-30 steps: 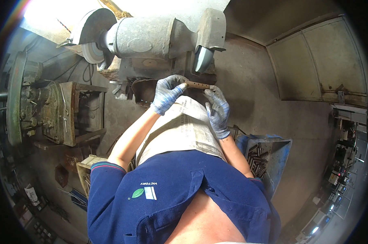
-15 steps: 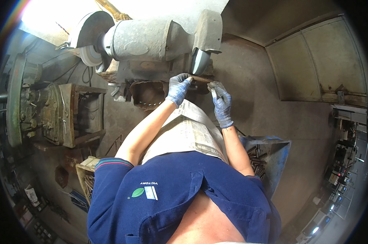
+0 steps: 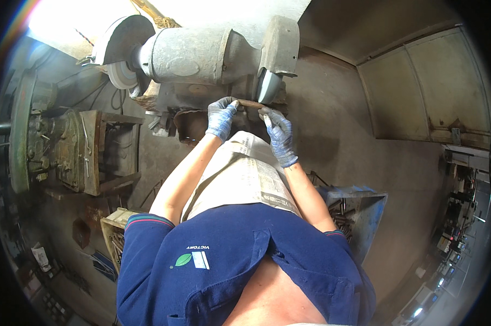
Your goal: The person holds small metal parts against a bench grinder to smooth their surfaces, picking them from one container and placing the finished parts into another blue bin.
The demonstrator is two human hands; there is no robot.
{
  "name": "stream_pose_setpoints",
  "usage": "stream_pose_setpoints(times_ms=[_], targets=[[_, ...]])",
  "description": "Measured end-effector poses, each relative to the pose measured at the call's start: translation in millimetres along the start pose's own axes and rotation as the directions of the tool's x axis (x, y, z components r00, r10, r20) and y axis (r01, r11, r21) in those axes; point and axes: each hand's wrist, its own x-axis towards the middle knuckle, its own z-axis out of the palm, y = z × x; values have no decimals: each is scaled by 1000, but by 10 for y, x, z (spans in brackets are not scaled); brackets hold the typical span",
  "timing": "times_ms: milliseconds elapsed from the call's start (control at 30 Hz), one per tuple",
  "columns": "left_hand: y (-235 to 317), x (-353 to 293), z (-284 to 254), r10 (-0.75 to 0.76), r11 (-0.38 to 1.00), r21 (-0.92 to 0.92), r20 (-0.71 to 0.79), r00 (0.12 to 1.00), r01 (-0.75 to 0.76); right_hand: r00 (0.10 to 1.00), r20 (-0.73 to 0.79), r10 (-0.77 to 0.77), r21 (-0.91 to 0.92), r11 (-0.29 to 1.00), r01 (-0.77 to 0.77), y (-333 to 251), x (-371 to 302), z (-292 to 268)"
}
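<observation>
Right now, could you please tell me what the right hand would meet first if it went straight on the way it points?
Probably the grey grinding wheel, just past the bar that the right hand holds, though one view leaves the depth and any contact unclear.

Blue-and-grey mottling is covering the gloves point(image 3: 220, 120), brown is colouring the bar point(image 3: 249, 104), grey is coating the grinder point(image 3: 188, 57), red-and-green stripes are edging navy sleeves point(image 3: 146, 234)!

Your gloves point(image 3: 220, 120) look like matt knitted cloth, the strip point(image 3: 249, 103) dull metal, the grinder point(image 3: 188, 57) rough metal, the newspaper point(image 3: 245, 174) paper.
</observation>
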Motion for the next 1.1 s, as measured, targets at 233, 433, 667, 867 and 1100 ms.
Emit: stream_pose_setpoints(times_ms=[233, 433, 667, 867, 1100], targets=[[-107, 22, 252, -38, 999, 17, 51, 998, 37, 995, 24, 98, -61, 993, -97, 167, -6, -367], [-110, 35, 346, -97, 994, -47, 10, 995, 97, 987, 20, 158, 4, 987, -158, 176, 0, -417], [-2, 70, 80, -137, 989, -53, -5, 991, 136, 988, 81, 129, 15, 991, -131, 199, 3, -165], [-30, 116, -106, -20, 999, 43, -10, 1000, 21, 986, 121, 116, 124, 984, -131, 248, -12, -45], [118, -355, -239, 87, 995, -67, 155, 984, -78, 936, 205, -285, -243, 912, 331, -386, -321, -77]])
